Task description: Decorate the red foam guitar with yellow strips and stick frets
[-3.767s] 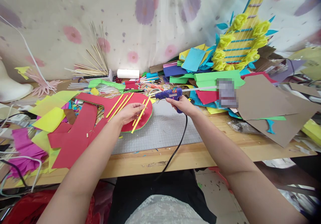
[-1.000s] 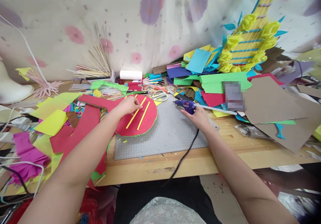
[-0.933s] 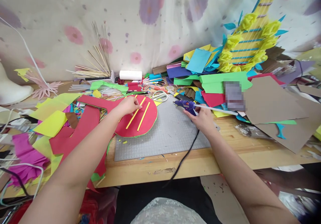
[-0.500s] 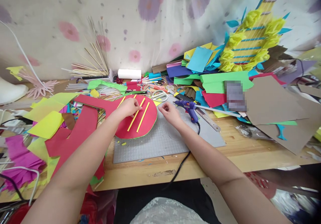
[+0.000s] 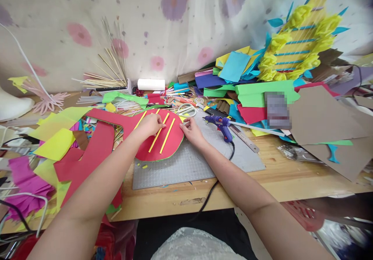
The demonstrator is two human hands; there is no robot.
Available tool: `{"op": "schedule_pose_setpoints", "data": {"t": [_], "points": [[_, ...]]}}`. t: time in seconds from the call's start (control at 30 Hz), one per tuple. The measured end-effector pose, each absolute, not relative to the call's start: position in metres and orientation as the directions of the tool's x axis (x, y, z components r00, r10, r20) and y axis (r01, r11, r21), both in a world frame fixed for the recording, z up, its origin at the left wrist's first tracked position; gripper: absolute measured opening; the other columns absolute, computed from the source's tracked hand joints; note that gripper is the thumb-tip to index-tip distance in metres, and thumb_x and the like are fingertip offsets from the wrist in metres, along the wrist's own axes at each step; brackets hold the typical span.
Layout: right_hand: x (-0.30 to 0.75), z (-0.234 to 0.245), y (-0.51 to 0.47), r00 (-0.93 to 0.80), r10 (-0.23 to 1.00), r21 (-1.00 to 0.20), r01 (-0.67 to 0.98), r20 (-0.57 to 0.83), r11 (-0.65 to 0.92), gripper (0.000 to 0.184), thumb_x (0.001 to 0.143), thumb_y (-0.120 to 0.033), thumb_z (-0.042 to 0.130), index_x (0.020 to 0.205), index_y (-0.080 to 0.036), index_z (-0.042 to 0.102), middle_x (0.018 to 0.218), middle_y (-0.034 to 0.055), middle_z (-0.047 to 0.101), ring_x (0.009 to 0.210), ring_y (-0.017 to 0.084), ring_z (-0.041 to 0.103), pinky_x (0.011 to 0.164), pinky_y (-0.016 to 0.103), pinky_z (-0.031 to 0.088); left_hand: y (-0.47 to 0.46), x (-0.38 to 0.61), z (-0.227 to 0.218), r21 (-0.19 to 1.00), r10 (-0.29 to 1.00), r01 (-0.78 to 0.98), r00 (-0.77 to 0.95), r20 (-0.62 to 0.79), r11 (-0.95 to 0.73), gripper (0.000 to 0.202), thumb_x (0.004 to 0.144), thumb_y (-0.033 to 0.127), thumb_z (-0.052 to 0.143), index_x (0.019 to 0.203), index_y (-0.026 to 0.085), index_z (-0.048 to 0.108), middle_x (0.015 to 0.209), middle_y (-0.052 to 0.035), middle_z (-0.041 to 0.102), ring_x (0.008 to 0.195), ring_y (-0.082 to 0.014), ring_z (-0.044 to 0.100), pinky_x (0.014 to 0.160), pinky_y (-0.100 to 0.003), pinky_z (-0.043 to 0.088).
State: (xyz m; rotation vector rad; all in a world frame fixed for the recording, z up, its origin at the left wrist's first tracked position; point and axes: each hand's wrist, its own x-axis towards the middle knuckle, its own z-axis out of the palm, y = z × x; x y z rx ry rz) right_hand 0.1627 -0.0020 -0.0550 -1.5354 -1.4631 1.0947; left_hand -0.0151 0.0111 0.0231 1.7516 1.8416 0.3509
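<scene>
A red guitar-shaped paper cutout with a green edge lies partly over the grey cutting mat. Several slanting yellow strips run across its round body. My left hand rests over the body, its fingers pinched at one of the middle strips. At the right rim of the body, my right hand is closed with thumb and fingertips on the edge. Just right of that hand, a purple glue gun with a white glue stick lies on the mat.
White-handled scissors and a metal ruler lie behind and right. Yellow paper and red offcuts crowd the left. A yellow flower-trimmed guitar leans at the back right. The glue gun's black cord crosses the table's front edge.
My right hand has moved left from beside the red cutout onto its rim. My left hand stays at the yellow strip. The view has shifted slightly.
</scene>
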Motion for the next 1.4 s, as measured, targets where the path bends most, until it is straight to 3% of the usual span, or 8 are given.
{"op": "schedule_pose_setpoints", "data": {"t": [0.17,0.37,0.47,1.13,1.4], "points": [[0.163,-0.056,-0.002,-0.032,0.997,-0.927,0.371,-0.068,-0.052,0.026,0.076,-0.039,0.05,0.092,-0.021,0.04,0.066,-0.0062,0.047,0.054,0.009,0.049,0.049,0.023,0.034,0.012,-0.012,0.022,0.518,0.987,0.852,0.019,-0.161,0.068,0.021,0.06,0.024,0.074,0.054,0.018,0.054,0.05,0.0008,0.055,0.039,-0.0104,0.048,0.045,-0.023,0.032],[0.161,-0.059,-0.001,-0.007,0.999,-0.936,0.35,-0.044,-0.038,0.023,0.076,-0.035,0.051,0.091,-0.021,0.041,0.064,-0.0068,0.047,0.054,0.009,0.048,0.049,0.022,0.034,0.011,-0.009,0.027,0.31,0.969,0.948,0.012,-0.246,0.067,0.015,0.071,0.032,0.065,0.072,0.018,0.06,0.066,-0.0019,0.065,0.054,-0.0133,0.059,0.056,-0.024,0.041],[0.161,-0.06,-0.001,-0.01,0.999,-0.937,0.348,-0.044,-0.037,0.022,0.076,-0.035,0.051,0.091,-0.021,0.042,0.064,-0.0068,0.047,0.054,0.009,0.048,0.049,0.022,0.034,0.01,-0.008,0.027,0.263,0.967,0.964,0.018,-0.256,0.051,0.017,0.073,0.035,0.063,0.078,0.018,0.062,0.072,-0.0034,0.067,0.06,-0.0153,0.062,0.06,-0.025,0.044],[0.16,-0.064,0.0,-0.007,1.0,-0.933,0.36,-0.029,-0.024,0.021,0.077,-0.034,0.05,0.091,-0.022,0.041,0.065,-0.0063,0.047,0.055,0.009,0.048,0.05,0.022,0.035,0.009,-0.015,0.016,0.264,0.98,0.965,0.044,-0.192,0.008,0.018,0.073,0.036,0.061,0.079,0.019,0.06,0.089,-0.0049,0.068,0.069,-0.0167,0.064,0.063,-0.027,0.045],[0.161,-0.065,0.0,-0.006,1.0,-0.934,0.358,-0.023,-0.02,0.022,0.076,-0.035,0.051,0.091,-0.022,0.041,0.066,-0.006,0.047,0.055,0.01,0.048,0.05,0.023,0.035,0.009,-0.013,0.016,0.238,0.978,0.971,0.032,-0.207,0.019,0.02,0.073,0.038,0.061,0.078,0.019,0.059,0.085,-0.0047,0.068,0.065,-0.0173,0.063,0.062,-0.028,0.043]]}}
